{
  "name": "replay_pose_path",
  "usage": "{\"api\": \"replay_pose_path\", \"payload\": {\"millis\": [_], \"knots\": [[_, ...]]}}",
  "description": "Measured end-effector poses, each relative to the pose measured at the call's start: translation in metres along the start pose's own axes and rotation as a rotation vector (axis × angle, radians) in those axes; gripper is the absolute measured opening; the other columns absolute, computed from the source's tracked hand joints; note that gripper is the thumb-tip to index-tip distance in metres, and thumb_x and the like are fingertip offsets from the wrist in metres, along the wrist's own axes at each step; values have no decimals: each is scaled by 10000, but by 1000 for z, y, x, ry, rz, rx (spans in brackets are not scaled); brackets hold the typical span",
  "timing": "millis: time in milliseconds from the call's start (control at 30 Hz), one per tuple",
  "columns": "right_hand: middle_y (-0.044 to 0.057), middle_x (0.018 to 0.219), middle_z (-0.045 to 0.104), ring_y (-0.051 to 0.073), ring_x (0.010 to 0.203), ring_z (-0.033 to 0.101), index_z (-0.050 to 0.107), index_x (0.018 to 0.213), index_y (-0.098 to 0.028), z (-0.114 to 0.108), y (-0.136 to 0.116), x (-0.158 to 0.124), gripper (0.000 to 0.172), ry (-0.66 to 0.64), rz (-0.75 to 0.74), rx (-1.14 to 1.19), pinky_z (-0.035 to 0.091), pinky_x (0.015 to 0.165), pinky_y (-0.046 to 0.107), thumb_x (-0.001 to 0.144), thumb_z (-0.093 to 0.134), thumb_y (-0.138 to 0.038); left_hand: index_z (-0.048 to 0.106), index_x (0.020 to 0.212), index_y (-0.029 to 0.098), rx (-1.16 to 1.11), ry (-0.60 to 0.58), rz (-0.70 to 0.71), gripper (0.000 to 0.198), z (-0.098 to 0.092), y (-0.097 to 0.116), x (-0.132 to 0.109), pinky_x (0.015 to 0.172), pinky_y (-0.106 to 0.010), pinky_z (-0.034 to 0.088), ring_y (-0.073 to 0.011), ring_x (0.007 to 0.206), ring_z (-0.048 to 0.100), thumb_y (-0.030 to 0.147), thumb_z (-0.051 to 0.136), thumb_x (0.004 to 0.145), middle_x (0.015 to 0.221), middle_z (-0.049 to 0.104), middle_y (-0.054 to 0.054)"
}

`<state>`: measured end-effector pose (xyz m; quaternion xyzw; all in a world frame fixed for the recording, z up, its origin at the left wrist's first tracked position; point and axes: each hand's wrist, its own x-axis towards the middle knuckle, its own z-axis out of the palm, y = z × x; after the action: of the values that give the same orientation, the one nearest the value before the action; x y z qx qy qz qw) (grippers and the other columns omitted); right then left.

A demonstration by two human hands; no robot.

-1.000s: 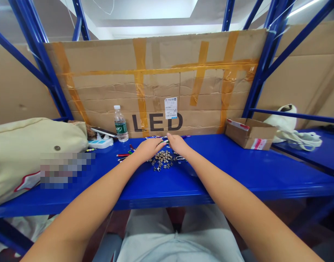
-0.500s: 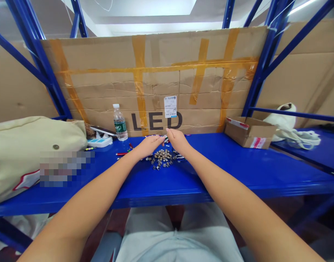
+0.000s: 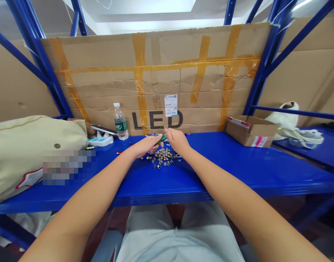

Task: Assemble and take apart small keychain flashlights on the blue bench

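A slim green pen point(image 3: 161, 139) slants between my two hands above the blue table. My left hand point(image 3: 145, 146) is closed around its lower left part. The upper right end runs in behind the fingers of my right hand point(image 3: 178, 141), which are curled closed against it; their tips are hidden. Just below the hands lies a loose pile of small shiny metal pieces point(image 3: 163, 154), some round and flat. Several pens lie on the table around the hands, among them a red one point(image 3: 119, 153) partly behind my left wrist, and a blue-and-white one point(image 3: 152, 135) behind.
A water bottle point(image 3: 120, 123) and a white power strip point(image 3: 101, 141) stand at the back left, beside a cream bag point(image 3: 38, 145). An opened cardboard box point(image 3: 250, 131) sits at the back right. A taped cardboard sheet point(image 3: 101, 87) walls off the table's point(image 3: 224, 160) back.
My left hand has shifted slightly left and turned, and the green pen now shows between the hands. A red pen by my left wrist is now more covered. My right hand stays nearly in place.
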<state>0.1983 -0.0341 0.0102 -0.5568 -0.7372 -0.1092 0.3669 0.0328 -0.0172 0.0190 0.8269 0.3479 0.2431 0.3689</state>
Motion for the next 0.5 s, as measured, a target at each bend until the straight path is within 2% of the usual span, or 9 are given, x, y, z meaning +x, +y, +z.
{"api": "replay_pose_path", "payload": {"millis": [100, 167, 233, 300, 367, 500], "knots": [[83, 883, 686, 176, 793, 591, 639, 838, -163, 3, 3, 0, 465, -155, -32, 9, 353, 672, 244, 974, 226, -329, 628, 858, 174, 245, 4, 68, 495, -6, -6, 2, 516, -251, 383, -121, 496, 444, 570, 334, 890, 537, 465, 21], [92, 918, 692, 193, 822, 602, 658, 828, -165, 7, 6, -1, 430, -343, -37, -45, 372, 695, 252, 951, 283, -334, 660, 893, 186, 478, -16, 151, 375, -11, -13, 4, 636, -261, 431, -152, 670, 555, 503, 464, 856, 716, 615, -9], [108, 941, 691, 214, 844, 610, 673, 841, -166, 9, 7, -1, 400, -478, -20, -130, 388, 712, 268, 926, 329, -352, 678, 923, 198, 669, -40, 227, 266, -16, -19, 6, 752, -274, 438, -184, 836, 589, 409, 556, 819, 876, 664, -28], [118, 967, 685, 227, 872, 611, 679, 868, -169, 8, 7, -1, 404, -511, 0, -182, 399, 723, 277, 920, 329, -365, 682, 959, 202, 797, -39, 273, 214, -21, -23, 8, 814, -286, 429, -197, 903, 591, 315, 584, 806, 938, 667, -44], [112, 985, 682, 226, 885, 611, 676, 881, -177, 5, 8, 0, 412, -491, 17, -186, 404, 720, 275, 924, 312, -364, 673, 993, 206, 878, -4, 292, 214, -26, -25, 9, 841, -292, 426, -198, 928, 592, 245, 575, 807, 970, 663, -53], [108, 976, 684, 220, 868, 611, 671, 875, -172, -5, 14, 3, 426, -441, 49, -168, 408, 703, 270, 931, 299, -372, 651, 1030, 207, 926, 78, 255, 234, -35, -27, 9, 877, -308, 427, -208, 993, 589, 213, 537, 826, 1040, 658, -61]]}}
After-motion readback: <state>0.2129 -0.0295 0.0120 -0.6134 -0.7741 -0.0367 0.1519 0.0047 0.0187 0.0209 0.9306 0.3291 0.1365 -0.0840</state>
